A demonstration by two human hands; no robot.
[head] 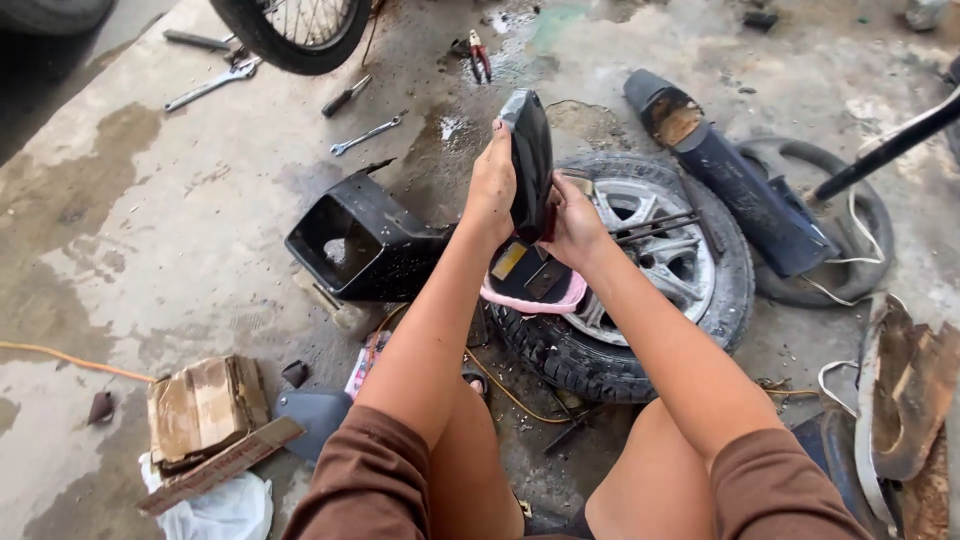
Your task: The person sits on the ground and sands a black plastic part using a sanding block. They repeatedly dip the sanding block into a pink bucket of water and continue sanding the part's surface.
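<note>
A black plastic cover panel [530, 160] is held upright, edge-on to the camera, between both hands above a wheel with a black tyre and silver spokes [640, 270] that lies flat on the wet concrete floor [120, 200]. The left hand [492, 190] is raised with the forearm extended forward and slightly to the right; its grip is closed around the left edge of the panel, the fingers being hidden behind it. The right hand [572, 225] is set a little lower, its forearm angled forward and to the left, and its grip is closed on the lower right edge of the panel. Both forearms are seen to rise from brown sleeves [370, 480] at the near edge. Just below the hands, a pink-rimmed part [540, 298] rests on the near left of the tyre. To the left of the hands, a black box-shaped body housing [360, 240] lies on its side, touching the tyre region. To the right, a dark blue fender piece [740, 190] lies across a loose tyre [860, 230]. Farther away, spanners [365, 133], a screwdriver [345, 97] and red-handled pliers [480, 55] are scattered near a second, upright wheel [295, 30]. At the near left, a folded block of cardboard [205, 405] rests on a white bag [225, 510].
</note>
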